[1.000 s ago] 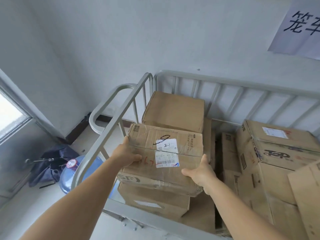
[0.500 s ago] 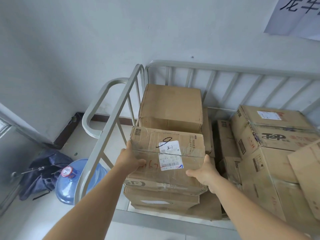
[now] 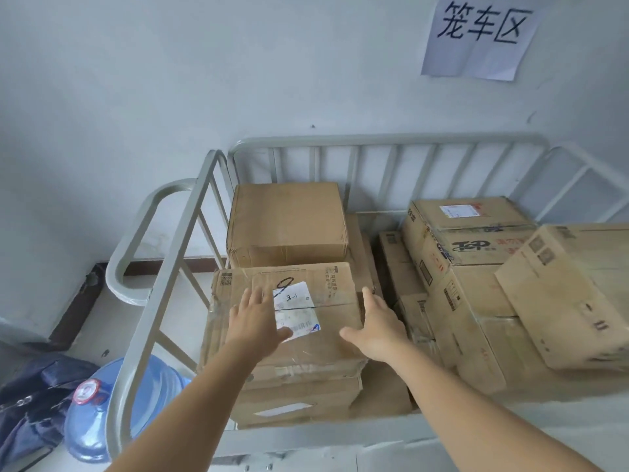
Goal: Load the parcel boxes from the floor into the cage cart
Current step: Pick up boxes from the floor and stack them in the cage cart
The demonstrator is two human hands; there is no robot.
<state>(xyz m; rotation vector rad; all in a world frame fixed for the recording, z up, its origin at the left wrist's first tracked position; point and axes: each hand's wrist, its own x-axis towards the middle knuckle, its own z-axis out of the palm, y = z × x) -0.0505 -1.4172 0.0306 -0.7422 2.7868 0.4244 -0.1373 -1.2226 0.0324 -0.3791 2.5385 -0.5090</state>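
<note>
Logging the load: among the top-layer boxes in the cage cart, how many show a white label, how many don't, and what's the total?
White label showing: 2 (box marked 9, TOP-printed box)
No white label showing: 2 (plain back-left box, right front box)
Total: 4

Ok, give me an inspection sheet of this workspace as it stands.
Surface: pale floor beside the cage cart.
Job's things: labelled box lies on the front-left stack; plain box behind; more boxes at right.
Clutter: blue water jug, dark bag outside the cart.
Hands: left hand flat on the box top; right hand open at its right edge.
Cables: nothing seen.
Surroundings: grey wall, paper sign.
</note>
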